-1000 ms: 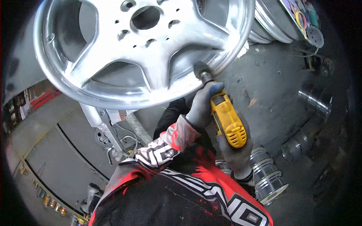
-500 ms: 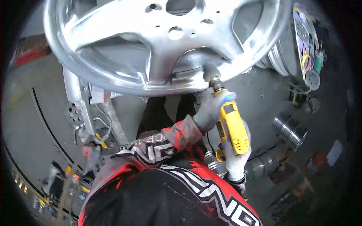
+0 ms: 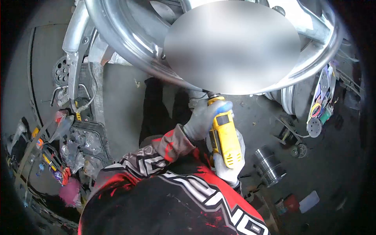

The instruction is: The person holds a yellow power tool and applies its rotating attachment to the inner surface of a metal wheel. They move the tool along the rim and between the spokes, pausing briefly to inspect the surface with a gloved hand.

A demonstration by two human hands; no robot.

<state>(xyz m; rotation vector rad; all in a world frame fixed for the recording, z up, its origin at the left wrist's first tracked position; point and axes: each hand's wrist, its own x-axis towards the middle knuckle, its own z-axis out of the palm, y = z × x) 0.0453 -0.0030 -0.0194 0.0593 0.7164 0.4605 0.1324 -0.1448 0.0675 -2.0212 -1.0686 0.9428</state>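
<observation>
A large silver alloy wheel fills the top of the view, its middle covered by a grey blur. Below its lower rim is a yellow power drill, pointing up toward the wheel. My left hand, in a grey glove, is wrapped round the front of the drill near the chuck. At the drill's rear, my right hand, gloved in white and grey, grips the handle. The blur hides the tool's tip, so contact with the wheel cannot be seen.
A metal frame with a cable stands at the left, above a rack with plastic bags. At the right are a board with discs and tape, a small wheeled stand and a shiny metal cylinder.
The view has shifted, so the wheel shows further right and the left rack shows more. Both hands and the drill appear slightly lower and further left. The tool's tip is now hidden.
</observation>
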